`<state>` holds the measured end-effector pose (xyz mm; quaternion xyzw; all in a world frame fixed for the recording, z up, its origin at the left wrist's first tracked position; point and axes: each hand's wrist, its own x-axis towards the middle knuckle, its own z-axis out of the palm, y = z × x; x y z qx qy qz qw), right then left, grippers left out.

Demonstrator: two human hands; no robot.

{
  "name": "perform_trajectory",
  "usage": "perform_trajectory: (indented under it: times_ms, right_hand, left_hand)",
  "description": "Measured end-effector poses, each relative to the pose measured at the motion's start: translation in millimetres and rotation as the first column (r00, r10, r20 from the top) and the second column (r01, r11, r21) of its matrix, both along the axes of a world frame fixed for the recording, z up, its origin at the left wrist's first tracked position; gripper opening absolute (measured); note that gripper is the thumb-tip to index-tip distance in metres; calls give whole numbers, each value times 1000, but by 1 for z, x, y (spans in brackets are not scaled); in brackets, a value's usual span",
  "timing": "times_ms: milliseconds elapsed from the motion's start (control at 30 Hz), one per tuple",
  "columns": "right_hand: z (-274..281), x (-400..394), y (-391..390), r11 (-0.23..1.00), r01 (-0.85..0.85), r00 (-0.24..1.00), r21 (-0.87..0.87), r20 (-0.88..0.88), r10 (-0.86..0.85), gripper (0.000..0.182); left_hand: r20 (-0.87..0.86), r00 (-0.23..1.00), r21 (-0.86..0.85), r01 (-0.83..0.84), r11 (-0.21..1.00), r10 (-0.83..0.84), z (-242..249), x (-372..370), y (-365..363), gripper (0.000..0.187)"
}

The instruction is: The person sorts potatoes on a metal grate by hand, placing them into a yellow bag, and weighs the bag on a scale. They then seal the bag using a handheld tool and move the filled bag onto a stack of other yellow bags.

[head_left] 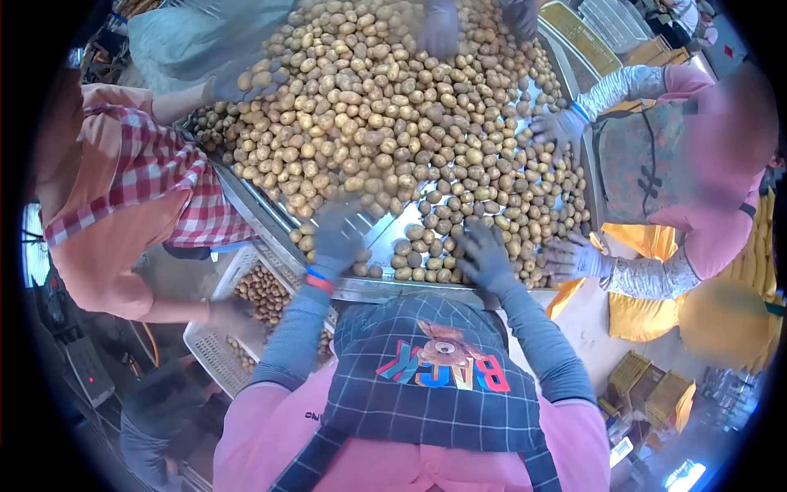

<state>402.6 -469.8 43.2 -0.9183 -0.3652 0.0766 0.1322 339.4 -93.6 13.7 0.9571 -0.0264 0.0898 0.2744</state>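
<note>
A large heap of potatoes [344, 115] covers most of a metal sorting table [392, 238] in front of me, with shiny bare metal showing near my side. My left hand [336, 244], in a grey glove with a blue and a red band at the wrist, is over the near left edge of the heap. Motion smears its fingers. Gloved in grey too, my right hand [487, 257] rests on potatoes close to the near rim, fingers spread and palm down. A few loose potatoes lie on the metal between my hands.
A person in a checked apron [176, 164] stands at the left, one hand holding potatoes. Below that arm is a white crate [215, 348] with small potatoes. At the right, another person's gloved hands [578, 258] touch the heap. More gloved hands [440, 29] reach in from the far side.
</note>
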Motion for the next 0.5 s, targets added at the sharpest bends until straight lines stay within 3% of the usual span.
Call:
perform_trajectory:
  times_ms: [33, 67, 133, 167, 200, 267, 300, 333, 367, 400, 433, 467, 500]
  right_hand:
    - [-2, -5, -2, 967, -77, 996, -243, 27, 86, 55]
    - [1, 9, -1, 916, -117, 987, -385, 59, 151, 56]
    - [-24, 47, 0, 942, -97, 989, -322, 72, 126, 55]
    - [-36, 72, 4, 959, -10, 999, -283, 40, 23, 53]
    - [-43, 97, 9, 966, 81, 997, -247, 11, -81, 51]
    - [-49, 123, 31, 939, 342, 906, -28, 273, -322, 43]
    - [-46, 130, 45, 940, 340, 910, -31, 265, -320, 43]
    - [-35, 136, 60, 933, 348, 887, 91, 290, -359, 44]
    - [-21, 136, 75, 913, 349, 862, 210, 309, -401, 44]
    - [-3, 121, 93, 908, 278, 852, 314, 356, -384, 43]
    - [-3, 104, 105, 926, 285, 928, 248, 171, -332, 45]
    - [37, 81, 115, 982, 110, 990, 152, 71, -122, 48]
    - [24, 69, 107, 990, -86, 988, 110, 140, 71, 50]
  left_hand:
    - [38, 945, 127, -328, 936, 326, 6, 6, 23, 70]
    - [116, 787, 236, -615, 752, 606, 9, 9, 34, 72]
    - [-4, 762, 230, -629, 743, 647, 8, 8, 17, 75]
    - [-109, 728, 216, -648, 731, 677, 8, 6, 8, 77]
    - [-38, 761, 266, -617, 741, 647, -11, -1, 1, 82]
    - [-157, 891, 376, -345, 860, 426, 11, -18, -31, 80]
    - [-194, 929, 378, -225, 898, 315, 16, -30, -44, 77]
    - [-231, 952, 375, -102, 921, 199, 21, -41, -57, 74]
    - [-279, 952, 234, -62, 970, 128, 39, -48, -68, 62]
    - [-288, 949, 230, -64, 971, 131, 32, -62, -70, 62]
    - [-190, 977, 136, -68, 988, 93, 16, -75, -71, 56]
    - [-84, 994, 44, -59, 997, 63, 8, -86, -69, 52]
    - [-64, 993, -14, -104, 994, 103, 12, -95, -63, 48]
